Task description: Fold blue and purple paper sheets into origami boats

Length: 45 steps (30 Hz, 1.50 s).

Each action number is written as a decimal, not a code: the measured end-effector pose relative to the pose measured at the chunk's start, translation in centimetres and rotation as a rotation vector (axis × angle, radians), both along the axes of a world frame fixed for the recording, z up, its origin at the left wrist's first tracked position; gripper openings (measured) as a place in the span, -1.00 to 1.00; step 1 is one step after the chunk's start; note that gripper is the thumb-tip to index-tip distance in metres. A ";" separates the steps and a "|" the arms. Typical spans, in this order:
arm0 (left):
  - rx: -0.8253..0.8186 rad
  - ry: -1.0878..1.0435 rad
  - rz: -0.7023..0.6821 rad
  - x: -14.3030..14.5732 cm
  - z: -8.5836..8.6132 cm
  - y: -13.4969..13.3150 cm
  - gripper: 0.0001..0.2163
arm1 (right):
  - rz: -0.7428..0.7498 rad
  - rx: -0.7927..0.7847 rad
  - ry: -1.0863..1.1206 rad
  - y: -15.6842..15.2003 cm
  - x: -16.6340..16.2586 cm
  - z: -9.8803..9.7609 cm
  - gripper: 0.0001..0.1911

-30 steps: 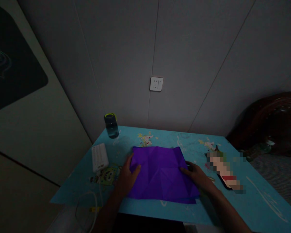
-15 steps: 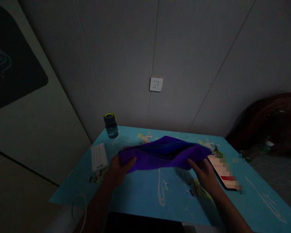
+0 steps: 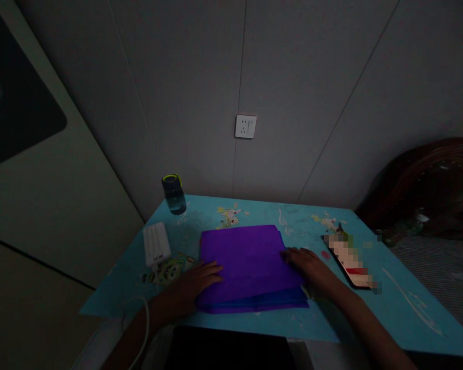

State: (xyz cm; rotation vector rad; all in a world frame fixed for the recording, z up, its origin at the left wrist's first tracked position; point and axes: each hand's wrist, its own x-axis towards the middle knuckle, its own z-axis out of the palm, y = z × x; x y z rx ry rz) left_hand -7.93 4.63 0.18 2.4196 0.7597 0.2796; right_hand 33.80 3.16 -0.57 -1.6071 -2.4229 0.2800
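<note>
Purple paper [image 3: 247, 264], aloft moments ago, lies steadier on the table [image 3: 374, 318], my left hand [image 3: 201, 280] spread on it, any pinch by my right hand [image 3: 305, 263] unclear.

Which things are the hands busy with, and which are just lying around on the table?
Being used:
- Purple and blue sheets, layered, with the left hand resting on them and the right hand at their right edge

Just lying about:
- Water bottle
- White power bank and its cable
- Phone, partly blurred out
</note>
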 end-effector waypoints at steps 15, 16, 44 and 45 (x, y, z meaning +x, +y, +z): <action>0.548 0.343 0.214 6.8 0.6 -0.4 -0.85 | 0.151 0.101 -0.049 1.5 -10.4 1.8 -0.46; 0.555 0.344 0.250 7.5 0.4 -0.2 -0.84 | 0.148 0.083 -0.056 1.5 -10.4 0.8 -0.42; 0.421 0.114 0.239 8.0 -3.0 1.0 -0.53 | 0.011 0.038 -0.001 -0.8 -10.1 -2.4 -0.36; 0.421 0.106 0.235 8.0 -2.9 1.0 -0.53 | 0.017 0.043 0.000 -0.8 -10.0 -2.5 -0.36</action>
